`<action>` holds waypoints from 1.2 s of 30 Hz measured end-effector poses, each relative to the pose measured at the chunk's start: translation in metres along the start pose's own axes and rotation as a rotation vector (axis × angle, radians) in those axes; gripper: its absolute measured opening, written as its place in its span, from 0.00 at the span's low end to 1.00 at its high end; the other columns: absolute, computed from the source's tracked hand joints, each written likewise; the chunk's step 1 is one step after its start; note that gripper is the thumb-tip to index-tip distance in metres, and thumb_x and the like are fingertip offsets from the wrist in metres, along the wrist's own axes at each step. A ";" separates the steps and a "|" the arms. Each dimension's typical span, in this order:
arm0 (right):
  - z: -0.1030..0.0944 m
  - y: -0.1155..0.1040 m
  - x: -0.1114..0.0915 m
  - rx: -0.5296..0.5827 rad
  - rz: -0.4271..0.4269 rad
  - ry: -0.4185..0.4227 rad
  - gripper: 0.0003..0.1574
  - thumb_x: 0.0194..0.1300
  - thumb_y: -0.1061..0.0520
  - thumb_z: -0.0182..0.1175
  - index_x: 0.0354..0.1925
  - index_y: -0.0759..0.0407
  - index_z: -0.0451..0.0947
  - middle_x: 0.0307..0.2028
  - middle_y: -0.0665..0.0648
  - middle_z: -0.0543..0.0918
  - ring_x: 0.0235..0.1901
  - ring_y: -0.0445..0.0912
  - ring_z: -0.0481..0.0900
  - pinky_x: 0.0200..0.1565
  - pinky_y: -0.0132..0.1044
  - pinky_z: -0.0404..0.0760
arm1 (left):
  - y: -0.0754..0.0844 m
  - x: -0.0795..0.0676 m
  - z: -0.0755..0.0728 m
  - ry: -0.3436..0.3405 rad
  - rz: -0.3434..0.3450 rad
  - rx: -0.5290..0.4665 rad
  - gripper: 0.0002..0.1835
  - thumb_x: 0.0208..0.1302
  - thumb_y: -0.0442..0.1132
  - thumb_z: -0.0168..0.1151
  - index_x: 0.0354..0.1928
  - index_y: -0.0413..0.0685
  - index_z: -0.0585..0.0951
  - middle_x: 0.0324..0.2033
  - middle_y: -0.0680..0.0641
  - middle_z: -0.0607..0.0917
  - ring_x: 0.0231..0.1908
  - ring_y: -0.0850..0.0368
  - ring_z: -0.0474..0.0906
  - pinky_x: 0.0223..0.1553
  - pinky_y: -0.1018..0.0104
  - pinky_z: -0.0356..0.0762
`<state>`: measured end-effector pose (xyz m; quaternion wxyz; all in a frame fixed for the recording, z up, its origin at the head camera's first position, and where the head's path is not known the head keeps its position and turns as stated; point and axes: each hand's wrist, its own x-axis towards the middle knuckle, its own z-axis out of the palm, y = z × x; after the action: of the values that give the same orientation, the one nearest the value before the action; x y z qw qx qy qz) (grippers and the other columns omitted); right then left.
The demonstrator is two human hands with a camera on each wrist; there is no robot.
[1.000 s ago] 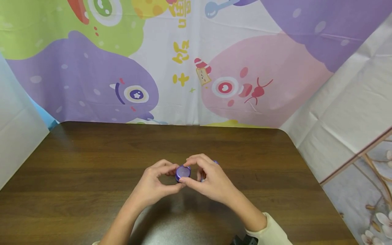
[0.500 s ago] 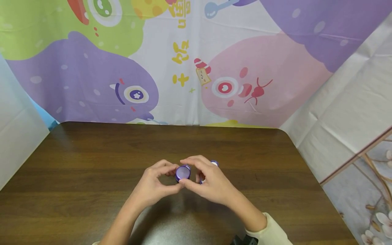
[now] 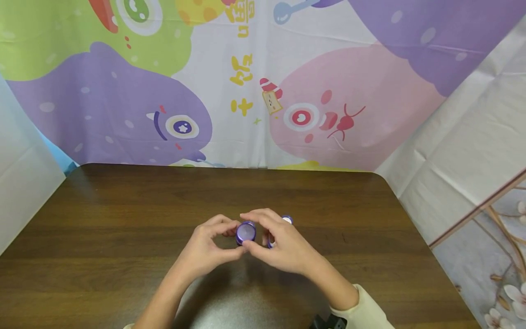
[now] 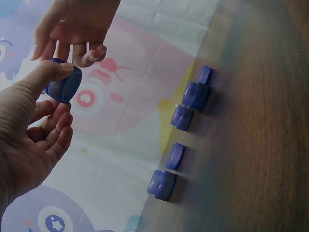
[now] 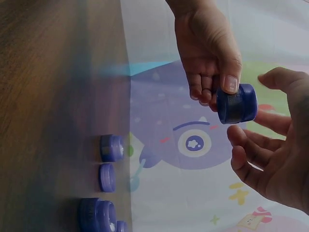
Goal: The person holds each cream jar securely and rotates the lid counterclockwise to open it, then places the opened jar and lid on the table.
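Observation:
Over the middle of the table, my left hand [image 3: 209,246] pinches a small round purple jar [image 3: 245,232] between thumb and fingers. Its flat, paler round end faces up in the head view, and a dark band runs round its side [image 5: 235,107]. My right hand [image 3: 283,240] is spread around the jar's other side, thumb and forefinger apart; in the right wrist view its fingers [image 5: 251,150] curve loosely beside the jar without gripping it. Past my right hand, a purple piece with a white inside [image 3: 287,220] shows on the table, partly hidden by that hand.
In the left wrist view, several purple jars and lids stand in a loose row on the brown wooden table [image 4: 260,145], among them a jar [image 4: 162,184] and a flat lid [image 4: 175,155]. A cartoon-print cloth [image 3: 230,137] hangs behind the table.
My right thumb and forefinger have spread off the jar's rim, letting it go. My left hand keeps its hold in the same place. More of the piece behind my right hand shows.

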<state>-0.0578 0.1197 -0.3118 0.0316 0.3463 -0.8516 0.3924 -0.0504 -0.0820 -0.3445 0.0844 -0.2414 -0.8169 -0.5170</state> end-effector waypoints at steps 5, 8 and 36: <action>0.001 0.000 0.001 -0.012 0.047 0.055 0.26 0.54 0.48 0.68 0.50 0.52 0.74 0.51 0.51 0.77 0.22 0.37 0.70 0.25 0.26 0.74 | 0.001 0.001 0.000 -0.002 -0.027 -0.011 0.17 0.44 0.33 0.73 0.41 0.45 0.85 0.36 0.57 0.81 0.38 0.56 0.77 0.43 0.65 0.78; 0.001 0.002 0.001 -0.022 0.023 0.061 0.23 0.53 0.51 0.69 0.47 0.54 0.75 0.49 0.52 0.77 0.23 0.36 0.70 0.25 0.26 0.74 | 0.002 0.001 0.000 -0.005 -0.020 -0.011 0.18 0.44 0.34 0.73 0.42 0.44 0.84 0.37 0.57 0.81 0.38 0.57 0.77 0.43 0.66 0.78; 0.000 0.002 0.000 0.008 0.001 -0.012 0.29 0.59 0.51 0.64 0.58 0.52 0.71 0.55 0.51 0.74 0.26 0.38 0.71 0.28 0.28 0.76 | 0.001 0.001 0.001 -0.003 -0.012 -0.007 0.18 0.45 0.34 0.73 0.42 0.45 0.84 0.35 0.58 0.80 0.38 0.56 0.77 0.42 0.67 0.78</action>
<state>-0.0589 0.1201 -0.3132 0.0250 0.3482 -0.8505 0.3936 -0.0509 -0.0802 -0.3440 0.0790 -0.2377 -0.8167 -0.5199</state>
